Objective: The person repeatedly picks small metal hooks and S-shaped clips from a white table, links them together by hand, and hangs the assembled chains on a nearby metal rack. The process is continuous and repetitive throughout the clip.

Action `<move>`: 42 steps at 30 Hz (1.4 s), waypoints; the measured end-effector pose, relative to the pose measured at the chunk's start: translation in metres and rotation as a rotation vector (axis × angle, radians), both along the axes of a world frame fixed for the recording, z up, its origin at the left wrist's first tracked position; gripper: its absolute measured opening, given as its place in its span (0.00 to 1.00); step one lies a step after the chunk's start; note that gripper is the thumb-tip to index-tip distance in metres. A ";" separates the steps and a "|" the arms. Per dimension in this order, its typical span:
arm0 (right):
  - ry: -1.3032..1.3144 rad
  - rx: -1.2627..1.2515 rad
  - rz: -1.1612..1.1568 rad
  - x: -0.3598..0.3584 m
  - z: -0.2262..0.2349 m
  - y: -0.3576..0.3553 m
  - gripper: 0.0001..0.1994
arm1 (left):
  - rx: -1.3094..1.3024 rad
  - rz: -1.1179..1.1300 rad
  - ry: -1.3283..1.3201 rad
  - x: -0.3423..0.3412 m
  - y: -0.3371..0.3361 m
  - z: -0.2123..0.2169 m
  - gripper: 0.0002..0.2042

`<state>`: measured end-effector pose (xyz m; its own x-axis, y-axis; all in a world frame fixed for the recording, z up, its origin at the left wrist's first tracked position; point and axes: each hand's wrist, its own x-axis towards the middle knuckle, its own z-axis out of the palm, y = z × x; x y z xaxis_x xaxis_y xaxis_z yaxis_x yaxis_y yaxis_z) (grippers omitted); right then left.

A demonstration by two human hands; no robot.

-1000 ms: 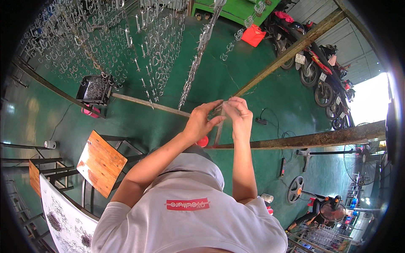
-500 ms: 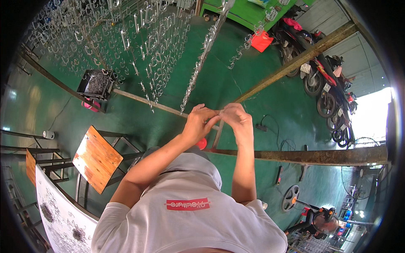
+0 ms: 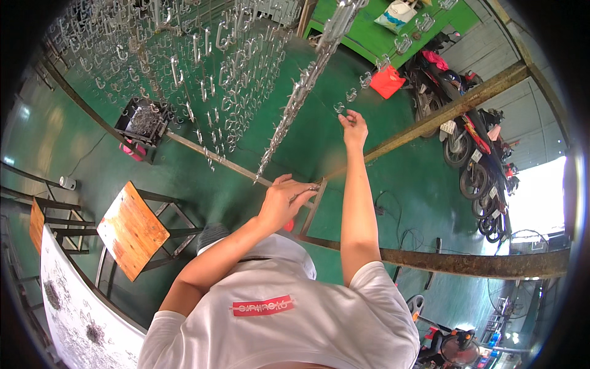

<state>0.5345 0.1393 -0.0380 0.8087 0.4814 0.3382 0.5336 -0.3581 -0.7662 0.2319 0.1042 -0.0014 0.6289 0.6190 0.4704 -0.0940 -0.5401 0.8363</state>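
Note:
My left hand (image 3: 284,204) is closed in front of my shirt, thumb against fingers, with small shiny metal pieces (image 3: 313,188) showing at its fingertips. Farther forward and to the right, my right hand (image 3: 354,130) is raised with its fingers pinched. Its fingertips meet or nearly meet the lowest link of a hanging strand of metal clips (image 3: 351,95); what they pinch is too small to make out. Left of that hand hangs a thick, dense strand of similar clips (image 3: 298,95). Many more thin strands of clips (image 3: 236,92) hang at the far left.
Rusty metal beams (image 3: 430,117) frame the space around me. At left are a wooden stool (image 3: 132,230), a white table (image 3: 77,313) with small metal parts, and a black crate (image 3: 144,120). Motorcycles (image 3: 461,132) line the right; a red container (image 3: 386,82) stands by a green bench (image 3: 344,32).
My hands, together before, are now apart. The right has gone forward and up to the lower end of the right strand; the left has moved slightly back. My view has shifted a little.

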 end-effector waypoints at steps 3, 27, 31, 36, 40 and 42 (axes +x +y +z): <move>-0.066 -0.055 -0.031 -0.002 0.002 0.007 0.16 | -0.011 0.025 -0.008 0.000 0.000 -0.001 0.07; -0.091 -0.198 -0.071 -0.025 0.021 -0.026 0.10 | -0.015 -0.029 0.000 0.006 0.002 -0.012 0.07; -0.104 -0.152 -0.003 -0.022 0.019 -0.029 0.12 | -0.027 -0.031 0.015 0.004 0.001 -0.011 0.07; -0.086 -0.067 0.042 -0.020 0.021 -0.031 0.18 | -0.074 -0.050 0.069 0.003 0.001 -0.012 0.07; -0.095 -0.072 0.054 -0.020 0.023 -0.031 0.17 | -0.061 -0.043 0.042 0.003 0.000 -0.014 0.07; -0.109 -0.084 0.068 -0.020 0.023 -0.030 0.16 | -0.037 -0.017 0.009 0.005 -0.001 -0.014 0.07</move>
<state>0.5143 0.1094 -0.0154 0.7340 0.5638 0.3786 0.6371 -0.3785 -0.6715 0.2367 0.1036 -0.0157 0.6437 0.6249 0.4418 -0.0958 -0.5069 0.8567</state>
